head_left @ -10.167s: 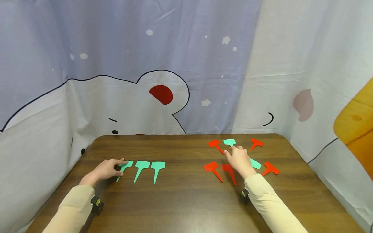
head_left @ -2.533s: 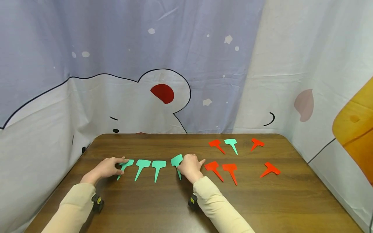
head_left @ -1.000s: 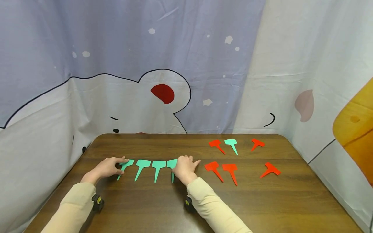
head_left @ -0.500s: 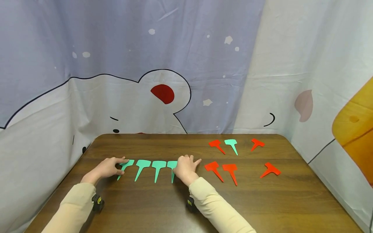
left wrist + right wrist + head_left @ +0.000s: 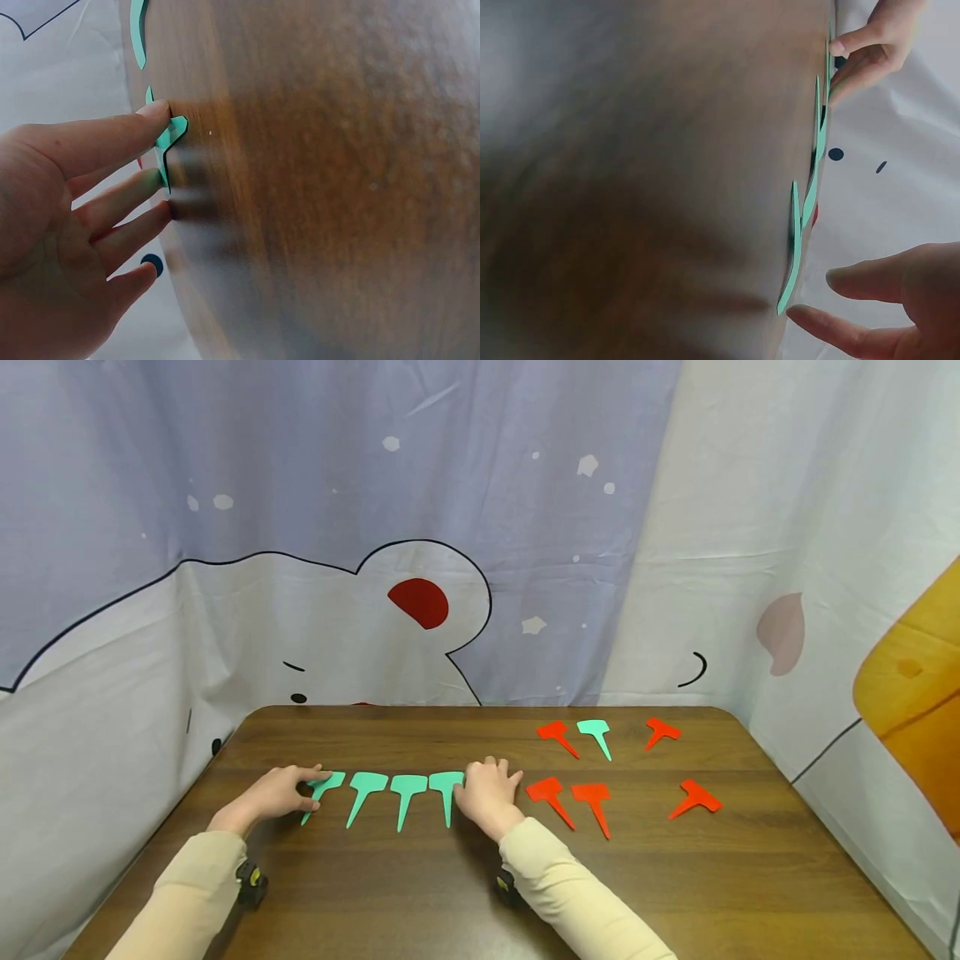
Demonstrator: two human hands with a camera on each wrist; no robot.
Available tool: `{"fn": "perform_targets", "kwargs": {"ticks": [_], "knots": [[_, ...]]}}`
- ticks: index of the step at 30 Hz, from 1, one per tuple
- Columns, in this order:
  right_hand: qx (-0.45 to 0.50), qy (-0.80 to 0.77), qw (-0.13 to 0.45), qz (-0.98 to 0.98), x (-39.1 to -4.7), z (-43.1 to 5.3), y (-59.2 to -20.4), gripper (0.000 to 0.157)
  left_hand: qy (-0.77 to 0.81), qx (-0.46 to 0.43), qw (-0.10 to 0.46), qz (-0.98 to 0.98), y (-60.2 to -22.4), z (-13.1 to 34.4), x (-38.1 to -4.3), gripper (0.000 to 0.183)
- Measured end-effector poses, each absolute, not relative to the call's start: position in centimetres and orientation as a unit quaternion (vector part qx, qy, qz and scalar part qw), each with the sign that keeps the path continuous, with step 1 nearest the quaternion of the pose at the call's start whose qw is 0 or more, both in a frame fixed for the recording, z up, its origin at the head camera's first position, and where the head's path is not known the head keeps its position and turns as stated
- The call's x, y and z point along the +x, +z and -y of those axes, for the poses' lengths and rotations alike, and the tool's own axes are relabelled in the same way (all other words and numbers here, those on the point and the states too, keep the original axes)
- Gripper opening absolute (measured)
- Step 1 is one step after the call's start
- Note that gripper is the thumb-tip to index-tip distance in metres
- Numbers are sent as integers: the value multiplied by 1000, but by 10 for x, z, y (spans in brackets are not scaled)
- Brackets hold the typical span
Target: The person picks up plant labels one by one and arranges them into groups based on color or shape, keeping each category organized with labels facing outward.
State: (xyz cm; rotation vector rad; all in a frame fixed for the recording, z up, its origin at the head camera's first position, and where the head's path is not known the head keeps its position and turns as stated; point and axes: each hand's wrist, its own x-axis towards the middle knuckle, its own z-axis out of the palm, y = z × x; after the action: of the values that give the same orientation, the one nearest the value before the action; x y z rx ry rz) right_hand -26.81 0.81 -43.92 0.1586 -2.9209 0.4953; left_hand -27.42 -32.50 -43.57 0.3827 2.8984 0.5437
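Green T-shaped plant labels lie flat in a row on the left half of the wooden table. My left hand (image 5: 273, 795) rests at the leftmost plant label (image 5: 335, 778), its thumb and fingers nearly straight and touching it; the left wrist view shows the same label (image 5: 174, 129) under the tip of a digit. At the row's right end lies another plant label (image 5: 446, 781), stem toward me. My right hand (image 5: 489, 793) is right beside that label's edge. In the right wrist view its thumb and finger are apart, with nothing between them, and one fingertip is close to the label (image 5: 791, 277).
Several red plant labels lie at the right, including two side by side (image 5: 591, 793) near my right hand. One green plant label (image 5: 594, 727) lies among them at the back. A printed curtain (image 5: 540, 568) hangs behind the table (image 5: 360, 893).
My right hand has brought a green plant label from the right group to the row's right end, straightened it, let go and shifted slightly right. My left hand has stayed put.
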Motion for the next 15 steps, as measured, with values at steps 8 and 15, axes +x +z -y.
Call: {"fn": "perform_targets", "kwargs": {"ticks": [8, 15], "knots": [[51, 170, 99, 979, -271, -24, -436, 11, 183, 125, 84, -972, -436, 326, -274, 58], [24, 169, 101, 980, -284, -52, -436, 30, 182, 130, 81, -971, -438, 327, -274, 58]]}}
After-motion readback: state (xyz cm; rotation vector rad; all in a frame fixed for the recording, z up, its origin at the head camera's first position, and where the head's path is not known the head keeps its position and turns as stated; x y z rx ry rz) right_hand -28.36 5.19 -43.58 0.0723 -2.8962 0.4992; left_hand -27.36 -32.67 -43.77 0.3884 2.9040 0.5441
